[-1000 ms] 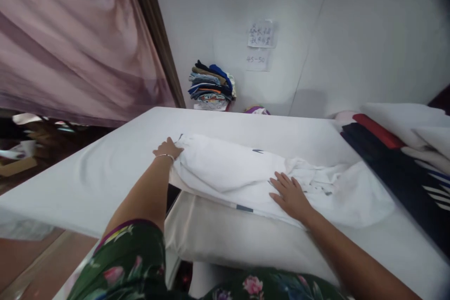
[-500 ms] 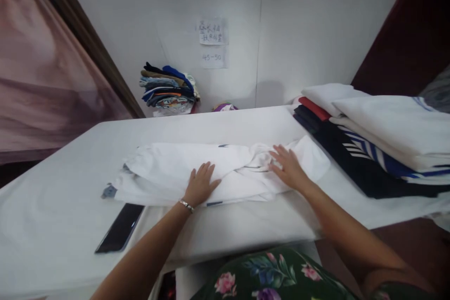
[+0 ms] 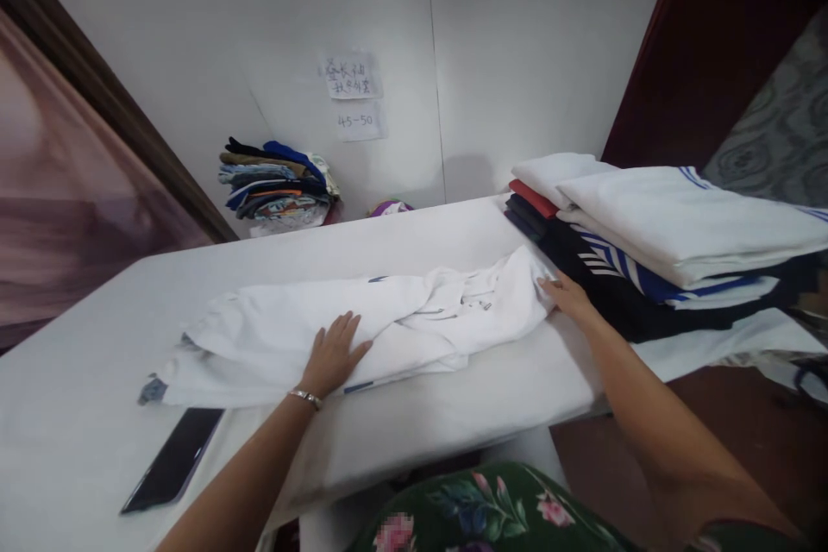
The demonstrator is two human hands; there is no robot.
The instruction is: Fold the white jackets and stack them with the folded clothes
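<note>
A white hoodie (image 3: 388, 319) lies folded lengthwise across the table, its hood end to the right and drawstring details showing near it. My left hand (image 3: 332, 352) rests flat on the folded body, fingers stretched out. At the far right end, my right hand (image 3: 566, 293) has its fingers closed on the edge of the hood; the fingertips are partly hidden by the cloth. Grey-blue patterned fabric sticks out at the hoodie's left end.
A black phone (image 3: 173, 459) lies left of my left forearm. Folded clothes (image 3: 699, 224) are stacked at the right, close to my right hand. Another clothes pile (image 3: 278, 185) stands beyond the table's back edge. Handwritten papers (image 3: 354, 95) hang on the wall.
My right hand has moved right from the bunched middle to the hood's edge, and the hood is now spread flatter. My left hand stays on the hoodie. The view has turned right.
</note>
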